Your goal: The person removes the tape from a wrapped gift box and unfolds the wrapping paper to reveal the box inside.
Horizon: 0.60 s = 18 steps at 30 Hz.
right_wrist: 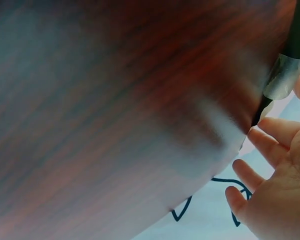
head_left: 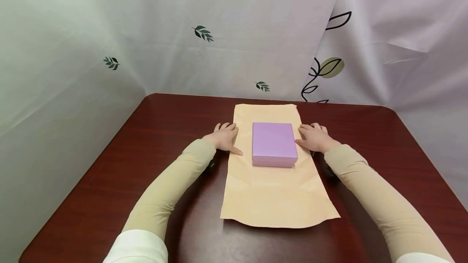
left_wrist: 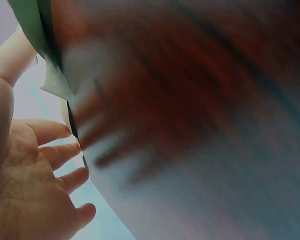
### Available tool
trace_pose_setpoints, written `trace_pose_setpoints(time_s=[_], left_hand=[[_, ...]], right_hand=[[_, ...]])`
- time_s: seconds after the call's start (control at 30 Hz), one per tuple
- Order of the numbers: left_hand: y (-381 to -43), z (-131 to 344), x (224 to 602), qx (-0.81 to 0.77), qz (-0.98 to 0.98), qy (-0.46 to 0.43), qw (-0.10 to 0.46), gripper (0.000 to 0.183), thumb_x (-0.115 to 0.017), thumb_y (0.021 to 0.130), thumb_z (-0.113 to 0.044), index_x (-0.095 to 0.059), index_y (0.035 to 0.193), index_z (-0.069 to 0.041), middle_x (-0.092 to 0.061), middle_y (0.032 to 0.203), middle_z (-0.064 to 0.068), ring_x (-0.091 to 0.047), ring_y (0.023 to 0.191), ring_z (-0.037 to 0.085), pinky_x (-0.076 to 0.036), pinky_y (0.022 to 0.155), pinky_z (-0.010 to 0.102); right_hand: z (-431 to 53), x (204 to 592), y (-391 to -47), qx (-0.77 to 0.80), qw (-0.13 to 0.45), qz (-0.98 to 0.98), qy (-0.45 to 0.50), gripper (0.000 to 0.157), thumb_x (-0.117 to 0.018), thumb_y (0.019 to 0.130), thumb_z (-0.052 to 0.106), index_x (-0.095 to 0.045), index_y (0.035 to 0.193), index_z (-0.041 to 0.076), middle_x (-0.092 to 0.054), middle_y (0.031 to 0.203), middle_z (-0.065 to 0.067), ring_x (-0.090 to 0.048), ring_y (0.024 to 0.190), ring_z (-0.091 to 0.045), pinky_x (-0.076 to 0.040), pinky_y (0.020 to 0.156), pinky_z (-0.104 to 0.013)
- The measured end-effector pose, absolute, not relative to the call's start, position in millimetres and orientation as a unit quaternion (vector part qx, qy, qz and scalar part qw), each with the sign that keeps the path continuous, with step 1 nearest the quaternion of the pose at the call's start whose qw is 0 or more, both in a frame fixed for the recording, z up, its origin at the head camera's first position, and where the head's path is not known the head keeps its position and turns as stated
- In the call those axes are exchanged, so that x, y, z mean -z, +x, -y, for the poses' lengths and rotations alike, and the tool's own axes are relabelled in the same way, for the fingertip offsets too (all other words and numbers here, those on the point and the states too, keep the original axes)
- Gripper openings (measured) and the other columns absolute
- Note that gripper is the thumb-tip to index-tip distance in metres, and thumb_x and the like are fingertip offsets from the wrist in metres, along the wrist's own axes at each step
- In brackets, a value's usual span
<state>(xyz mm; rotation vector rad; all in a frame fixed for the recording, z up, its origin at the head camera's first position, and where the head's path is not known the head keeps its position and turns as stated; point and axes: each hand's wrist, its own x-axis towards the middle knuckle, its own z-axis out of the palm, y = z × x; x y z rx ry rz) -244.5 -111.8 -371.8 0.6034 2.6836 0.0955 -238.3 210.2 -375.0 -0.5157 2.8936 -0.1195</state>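
Note:
A tan paper sheet (head_left: 270, 198) lies lengthwise on the table, its near edge curling up a little. On its middle sits a closed purple box (head_left: 274, 141). My left hand (head_left: 224, 138) rests at the sheet's left edge, thumb on the paper and fingers spread. At the opposite edge, my right hand (head_left: 315, 138) touches the paper, its thumb near the box's right side. In the left wrist view, the left hand's fingers (left_wrist: 62, 155) are extended with their tips at the tabletop. The right hand's fingers (right_wrist: 265, 145) look loosely extended in the right wrist view.
The dark red wooden table (head_left: 146, 165) has rounded far corners and a glossy surface. Pale fabric (head_left: 234, 39) with leaf prints hangs behind it and along both sides. Beige sleeves (head_left: 161, 198) cover both forearms.

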Motion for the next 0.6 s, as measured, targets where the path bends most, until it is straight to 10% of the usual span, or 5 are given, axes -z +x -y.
trace_pose_setpoints(time_s=[0.6], left_hand=[[-245, 119, 354, -0.101, -0.964, 0.22, 0.112, 0.086, -0.055, 0.089, -0.055, -0.02, 0.151, -0.006, -0.014, 0.158, 0.013, -0.008, 0.145, 0.036, -0.004, 0.114, 0.056]], right_hand=[[-223, 356, -239, 0.149, 0.049, -0.979, -0.131, 0.05, -0.049, 0.096, 0.03, -0.047, 0.134, -0.003, -0.033, 0.146, -0.027, -0.023, 0.132, -0.048, -0.014, 0.101, -0.065]])
